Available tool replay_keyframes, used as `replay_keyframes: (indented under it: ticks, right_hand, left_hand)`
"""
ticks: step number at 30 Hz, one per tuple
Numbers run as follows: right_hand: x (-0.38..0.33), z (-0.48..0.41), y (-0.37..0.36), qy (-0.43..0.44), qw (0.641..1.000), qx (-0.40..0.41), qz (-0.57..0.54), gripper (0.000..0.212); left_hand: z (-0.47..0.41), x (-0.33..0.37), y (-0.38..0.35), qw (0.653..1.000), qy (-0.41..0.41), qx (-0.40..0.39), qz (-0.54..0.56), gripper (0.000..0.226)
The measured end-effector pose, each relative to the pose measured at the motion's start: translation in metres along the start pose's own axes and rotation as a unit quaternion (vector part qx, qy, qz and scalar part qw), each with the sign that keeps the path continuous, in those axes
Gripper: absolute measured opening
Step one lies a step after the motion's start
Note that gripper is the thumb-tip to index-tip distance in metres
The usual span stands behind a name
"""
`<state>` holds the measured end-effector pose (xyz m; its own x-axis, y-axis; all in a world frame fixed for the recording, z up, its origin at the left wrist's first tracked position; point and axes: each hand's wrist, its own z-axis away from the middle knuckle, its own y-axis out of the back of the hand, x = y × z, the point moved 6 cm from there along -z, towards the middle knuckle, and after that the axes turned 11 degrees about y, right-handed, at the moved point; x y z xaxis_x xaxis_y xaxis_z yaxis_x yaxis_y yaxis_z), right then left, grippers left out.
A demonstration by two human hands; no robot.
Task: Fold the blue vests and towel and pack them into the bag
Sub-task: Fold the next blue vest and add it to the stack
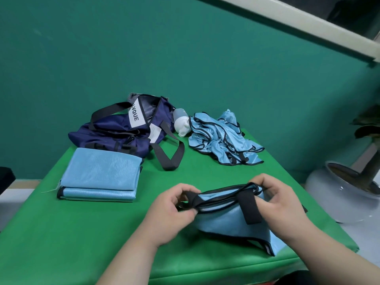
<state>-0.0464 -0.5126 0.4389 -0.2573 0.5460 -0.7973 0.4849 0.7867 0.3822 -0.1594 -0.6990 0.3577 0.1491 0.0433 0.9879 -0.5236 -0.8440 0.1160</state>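
From the head view, the step in hand looks like folding one light-blue mesh vest with black trim [224, 221], which lies near the front of the green cloth-covered surface [82, 233].

To do it well, I judge the black-edged upper border should be drawn taut between both hands. The corners should be matched before the fold is laid down, and the loose black strap tucked inside so the packet stays flat.

The left hand [170, 210] pinches the vest's left end between curled fingers and thumb. The right hand [283, 204] grips its right end, fingers curled over the trim. The vest thus spans the gap between them, its lower part resting on the surface.

Well beyond the left hand lies a folded stack of light-blue cloth [100, 173]. Just behind it is the slumped navy fabric bag with black straps [123, 130]. A crumpled heap of light-blue vests [218, 136] waits at the far right, beside a white bottle [181, 124].
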Motion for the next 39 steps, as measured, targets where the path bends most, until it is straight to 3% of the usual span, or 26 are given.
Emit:
replay_keyframes:
  ticks: [7, 13, 16, 20, 29, 34, 37, 39]
  right_hand:
    - [0.005, 0.0, 0.011, 0.003, 0.993, 0.051, -0.105, 0.032]
    - [0.014, 0.0, 0.019, -0.014, 0.992, 0.05, -0.114, 0.052]
    - [0.018, 0.003, 0.023, -0.022, 0.99, 0.06, -0.124, 0.04]
    - [0.015, 0.004, 0.024, -0.023, 0.991, 0.05, -0.12, 0.03]
    - [-0.017, -0.003, 0.036, 0.015, 0.994, -0.006, -0.106, 0.045]
    - [-0.053, -0.005, 0.051, 0.041, 0.99, -0.031, -0.13, 0.045]
    - [-0.08, -0.005, 0.065, 0.073, 0.987, -0.021, -0.144, 0.031]
    - [-0.098, -0.006, 0.075, 0.102, 0.982, -0.018, -0.157, 0.035]
  left_hand:
    - [0.001, 0.005, -0.008, 0.994, 0.013, 0.0, 0.104, 0.041]
    - [-0.004, 0.005, -0.016, 0.977, 0.031, -0.017, 0.21, 0.043]
    - [-0.004, 0.007, -0.022, 0.972, 0.038, -0.03, 0.229, 0.04]
    - [-0.001, 0.013, -0.022, 0.975, 0.036, -0.034, 0.217, 0.03]
    - [0.015, 0.05, -0.015, 0.983, 0.009, -0.001, 0.183, 0.026]
    - [0.029, 0.098, -0.009, 0.99, -0.029, 0.013, 0.135, 0.03]
    - [0.039, 0.135, -0.004, 0.993, -0.057, 0.021, 0.103, 0.026]
    - [0.047, 0.163, -0.005, 0.995, -0.078, 0.019, 0.065, 0.023]
